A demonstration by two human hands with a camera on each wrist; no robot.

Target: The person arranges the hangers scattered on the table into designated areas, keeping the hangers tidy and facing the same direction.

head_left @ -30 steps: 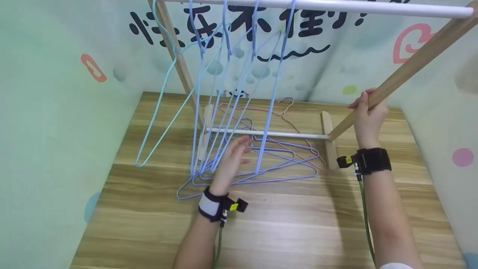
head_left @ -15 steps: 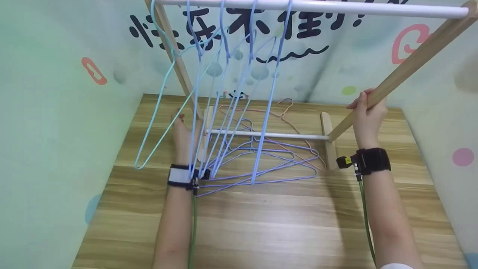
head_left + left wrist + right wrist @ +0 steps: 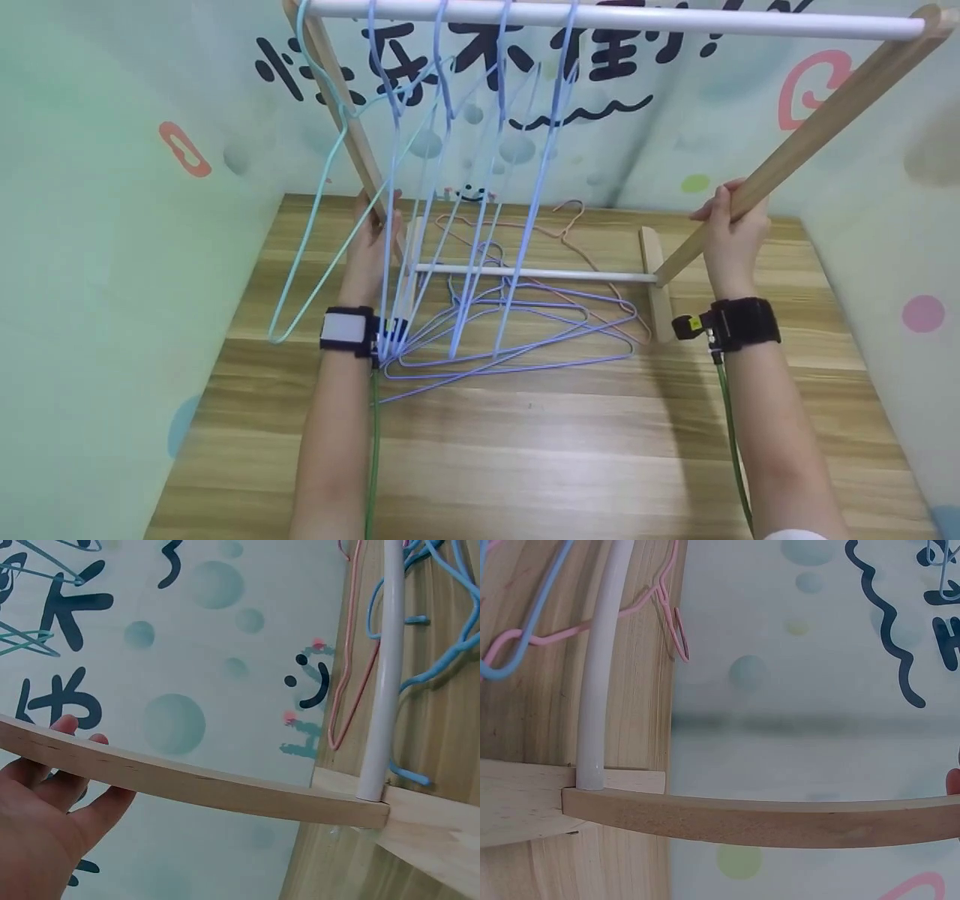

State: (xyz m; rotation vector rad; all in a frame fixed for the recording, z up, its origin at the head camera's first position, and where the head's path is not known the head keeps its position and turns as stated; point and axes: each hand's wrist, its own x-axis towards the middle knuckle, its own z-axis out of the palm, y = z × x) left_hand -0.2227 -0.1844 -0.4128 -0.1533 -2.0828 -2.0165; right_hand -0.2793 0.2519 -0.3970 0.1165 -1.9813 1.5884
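Note:
A clothes rack with wooden posts and white rails stands ahead of me in the head view. My left hand is at the rack's left post, its fingers reaching behind the wood and two fingertips showing over the edge. Higher on the right side, my right hand grips the right post; just one fingertip shows in the right wrist view. From the top rail hang a mint hanger at the far left and several blue hangers.
Several blue hangers lie overlapping on the wooden surface under the lower rail. Behind them lies a pink hanger. A printed wall stands close behind, with another wall at the left.
My left hand has moved left from over the lying hangers to the left post. The hanging blue hangers sway slightly, and the rack shifts a little left in view. My right hand keeps its grip.

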